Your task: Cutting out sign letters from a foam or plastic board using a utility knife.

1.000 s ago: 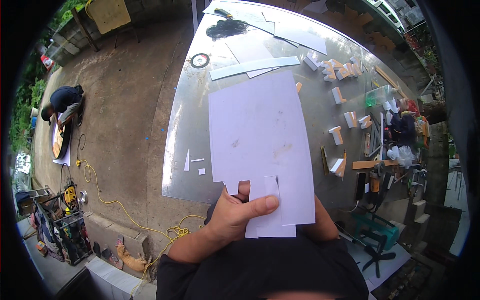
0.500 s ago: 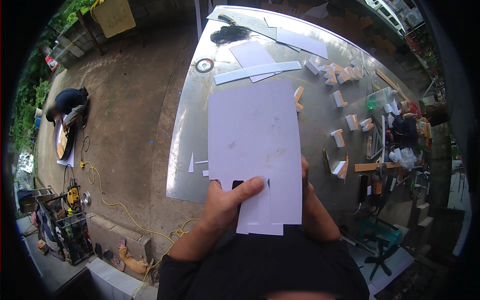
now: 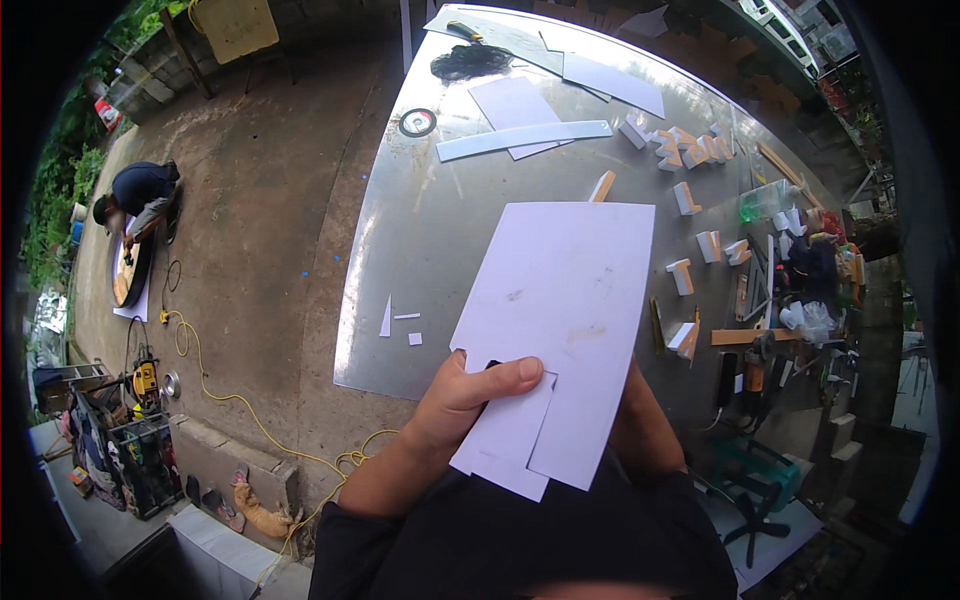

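Observation:
A large white sheet (image 3: 560, 280) with a few smudges is tilted in front of me, its lower left cut out in a step. My left hand (image 3: 470, 395) grips it there, thumb on top, together with a smaller white strip (image 3: 505, 450) that lies against the cut-out. My right hand (image 3: 632, 410) is behind the sheet's right edge; its fingers are hidden. Beyond the sheet, the metal tabletop (image 3: 400, 260) carries small white offcuts (image 3: 416, 339) and several white-and-orange block letters (image 3: 686, 198).
At the table's far side lie a steel ruler (image 3: 525, 140), a cutting disc (image 3: 417, 122), white sheets (image 3: 612, 84) and a utility knife (image 3: 464, 31). Tools and bags (image 3: 808, 260) crowd the right. Another person (image 3: 145, 195) crouches at left; a yellow cord (image 3: 250, 412) crosses the floor.
The sheet has tilted clockwise and shifted right and slightly down with my left hand. The smaller strip turned with it. The person at left has shifted slightly.

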`<state>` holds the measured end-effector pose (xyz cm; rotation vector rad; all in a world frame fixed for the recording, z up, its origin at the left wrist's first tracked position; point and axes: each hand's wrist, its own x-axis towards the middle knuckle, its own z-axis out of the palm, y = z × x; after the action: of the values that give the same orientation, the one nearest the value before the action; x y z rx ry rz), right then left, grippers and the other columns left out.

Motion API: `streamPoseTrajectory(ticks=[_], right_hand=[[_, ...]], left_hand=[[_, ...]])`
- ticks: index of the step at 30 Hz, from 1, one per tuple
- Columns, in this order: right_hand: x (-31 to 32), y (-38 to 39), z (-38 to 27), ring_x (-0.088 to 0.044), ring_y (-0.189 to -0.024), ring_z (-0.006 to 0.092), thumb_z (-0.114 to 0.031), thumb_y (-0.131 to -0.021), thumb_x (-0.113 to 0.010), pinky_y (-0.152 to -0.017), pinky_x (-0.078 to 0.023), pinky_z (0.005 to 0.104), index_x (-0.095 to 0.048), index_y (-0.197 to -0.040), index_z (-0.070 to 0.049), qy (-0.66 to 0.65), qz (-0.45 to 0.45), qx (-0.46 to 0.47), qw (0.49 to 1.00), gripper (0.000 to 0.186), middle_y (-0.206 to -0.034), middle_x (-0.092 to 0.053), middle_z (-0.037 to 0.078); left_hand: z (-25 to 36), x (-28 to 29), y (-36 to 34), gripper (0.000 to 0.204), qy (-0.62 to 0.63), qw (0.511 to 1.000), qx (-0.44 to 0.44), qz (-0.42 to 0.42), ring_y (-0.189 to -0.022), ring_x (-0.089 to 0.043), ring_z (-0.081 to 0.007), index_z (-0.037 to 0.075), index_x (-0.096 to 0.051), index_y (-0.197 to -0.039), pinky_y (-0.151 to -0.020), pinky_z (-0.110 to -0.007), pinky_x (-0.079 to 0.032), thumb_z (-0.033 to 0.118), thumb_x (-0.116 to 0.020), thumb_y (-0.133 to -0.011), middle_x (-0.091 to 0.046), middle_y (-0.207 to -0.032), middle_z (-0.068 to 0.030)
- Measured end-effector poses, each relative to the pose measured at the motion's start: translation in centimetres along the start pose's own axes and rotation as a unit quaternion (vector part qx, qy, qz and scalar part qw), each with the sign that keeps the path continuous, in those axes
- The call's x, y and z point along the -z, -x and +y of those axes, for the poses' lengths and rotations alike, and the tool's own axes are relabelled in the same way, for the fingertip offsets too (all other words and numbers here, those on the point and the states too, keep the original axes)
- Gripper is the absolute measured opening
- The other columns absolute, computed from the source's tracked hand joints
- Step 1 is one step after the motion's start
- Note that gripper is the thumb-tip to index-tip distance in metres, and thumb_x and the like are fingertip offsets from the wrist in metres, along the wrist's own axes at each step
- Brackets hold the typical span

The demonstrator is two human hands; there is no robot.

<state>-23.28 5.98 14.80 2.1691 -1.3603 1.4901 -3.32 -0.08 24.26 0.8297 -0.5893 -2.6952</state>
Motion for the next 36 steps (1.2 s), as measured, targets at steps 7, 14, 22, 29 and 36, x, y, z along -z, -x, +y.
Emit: streamPoseTrajectory(ticks=[7,14,22,29,36], right_hand=[[-1.8,-2.8,-6.5,-0.063,-0.075,0.0312,-0.021,-0.086,-0.068,-0.071,-0.051,0.0385,-0.061,-0.102,0.005,-0.188,-0.041,-0.256,0.947,0.032,-0.088,-0.063,0.017],[-1.1,2.6,-7.2,-0.063,-0.090,0.0198,-0.038,-0.096,-0.064,-0.074,-0.052,0.0336,-0.049,-0.100,-0.003,-0.479,0.030,-0.534,0.696,0.038,-0.097,-0.060,0.011],[-0.9,-2.8,-8.2,-0.051,-0.080,0.0020,0.000,-0.076,-0.084,-0.066,-0.044,0.0185,-0.043,-0.098,-0.009,-0.375,0.099,-0.485,0.784,0.047,-0.089,-0.050,-0.002],[-1.8,-2.4,-8.3,-0.052,-0.084,0.0047,0.010,-0.080,-0.073,-0.077,-0.045,0.0216,-0.043,-0.100,-0.011,-0.449,0.137,-0.497,0.729,0.041,-0.092,-0.048,-0.002],[-0.7,-2.8,-7.7,-0.062,-0.085,0.0084,0.010,-0.083,-0.071,-0.076,-0.053,0.0248,-0.045,-0.099,-0.010,-0.443,0.180,-0.543,0.690,0.037,-0.091,-0.054,0.000]], left_hand=[[-0.7,2.1,-1.3,0.038,-0.104,0.923,-0.352,0.114,-0.088,-0.066,-0.0188,-0.002,-0.054,-0.116,-0.078,-0.032,-0.056,0.016,-0.071,-0.087,-0.063,-0.101,-0.0120],[2.5,3.0,-1.9,0.037,-0.008,0.919,-0.383,0.093,-0.095,-0.065,-0.0188,-0.002,-0.054,-0.119,-0.084,-0.035,-0.055,0.009,-0.072,-0.088,-0.063,-0.105,-0.0110],[-0.4,2.7,-4.1,0.041,0.051,0.937,-0.328,0.106,-0.102,-0.064,-0.0226,0.001,-0.046,-0.128,-0.088,-0.039,-0.056,0.013,-0.066,-0.094,-0.061,-0.113,-0.0130],[-1.5,2.8,-4.8,0.036,0.080,0.924,-0.349,0.135,-0.099,-0.064,-0.0193,0.005,-0.049,-0.125,-0.087,-0.037,-0.055,0.013,-0.066,-0.095,-0.061,-0.113,-0.0095],[-2.2,4.0,-5.4,0.036,-0.037,0.899,-0.422,0.111,-0.100,-0.062,-0.0182,0.005,-0.054,-0.121,-0.095,-0.034,-0.049,0.008,-0.072,-0.089,-0.062,-0.111,-0.0070]])
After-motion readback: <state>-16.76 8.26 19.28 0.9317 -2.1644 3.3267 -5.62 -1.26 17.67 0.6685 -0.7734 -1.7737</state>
